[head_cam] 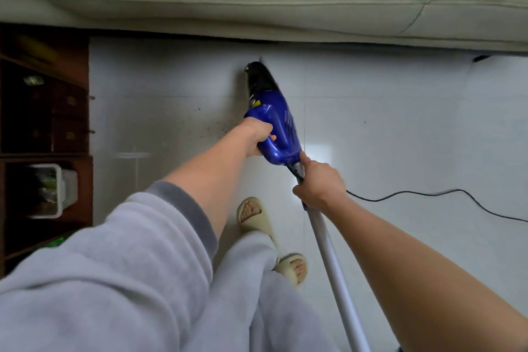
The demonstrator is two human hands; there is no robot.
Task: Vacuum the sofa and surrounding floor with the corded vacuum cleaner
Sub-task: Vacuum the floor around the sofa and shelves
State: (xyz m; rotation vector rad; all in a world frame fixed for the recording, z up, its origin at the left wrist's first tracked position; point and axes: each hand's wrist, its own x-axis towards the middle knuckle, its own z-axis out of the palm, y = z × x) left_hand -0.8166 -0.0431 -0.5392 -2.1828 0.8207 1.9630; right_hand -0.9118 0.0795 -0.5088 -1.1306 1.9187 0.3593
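- Vacuum cleaner [278, 126]: blue motor body with black front section, centre of frame, front end aimed toward the upper edge, above the white tiled floor [400, 128].
- Left hand [257, 137]: closed around the blue handle loop at the lower left of the body; fingers wrapped through the loop, thumb on its outer side.
- Right hand [320, 183]: closed around the grey tube [334, 266] just below the blue body; index finger stretched along the joint toward the body.
- Grey tube: slanted from the joint at centre down to the lower edge of the frame, right of centre.
- Power cord [428, 194]: black, leaving the area under the right hand, curving across the tiles to the right edge of the frame.
- Sofa [257, 3]: pale cushioned upholstery across the whole upper band of the frame, blue marks at upper right; well apart from the black front end.
- Dark specks [211, 126]: scattered on the tiles just left of the blue body.
- Wooden shelf unit [43, 123]: left edge of the frame, white container [54, 191] in a lower compartment.
- Grey sleeve [128, 251]: lower left, pushed up on the left forearm.
- Beige slippers [257, 217]: on both feet, lower centre, left of the tube.
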